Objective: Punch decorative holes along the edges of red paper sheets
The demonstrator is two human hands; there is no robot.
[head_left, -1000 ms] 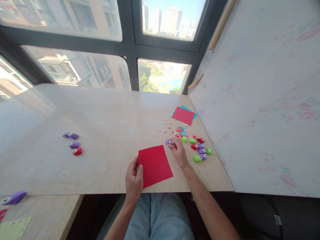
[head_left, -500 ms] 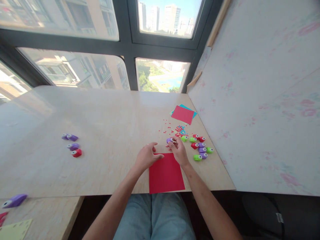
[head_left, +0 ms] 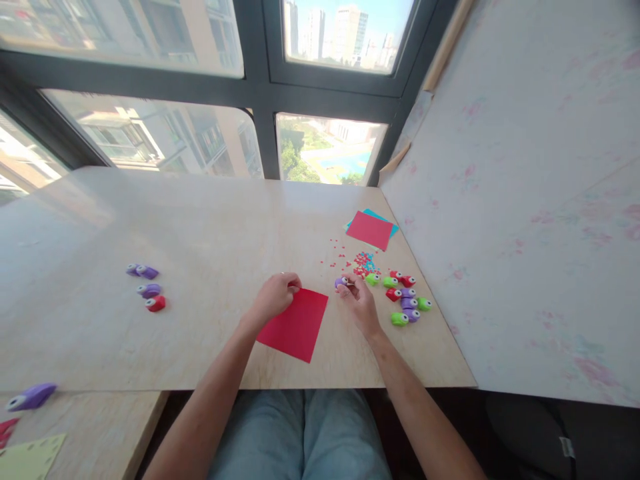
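A red paper sheet (head_left: 295, 325) lies tilted on the marble-look table (head_left: 210, 227) in front of me. My left hand (head_left: 274, 297) grips its far left corner between the fingers. To the right, my right hand (head_left: 356, 301) pinches a small purple paper punch (head_left: 341, 282) just past the sheet's right corner. Beside that hand lies a cluster of several green, red and purple punches (head_left: 406, 299).
Red and blue paper confetti (head_left: 361, 260) is scattered beyond the punches, with a red sheet on a blue sheet (head_left: 371, 229) further back. Three purple and red punches (head_left: 147, 288) sit at the left. A purple punch (head_left: 30, 396) and yellow paper (head_left: 30, 457) lie on a lower table.
The red sheet has been turned and slid left and away from the table's front edge. My left hand went from its near edge to its far corner. My right hand stayed at the purple punch.
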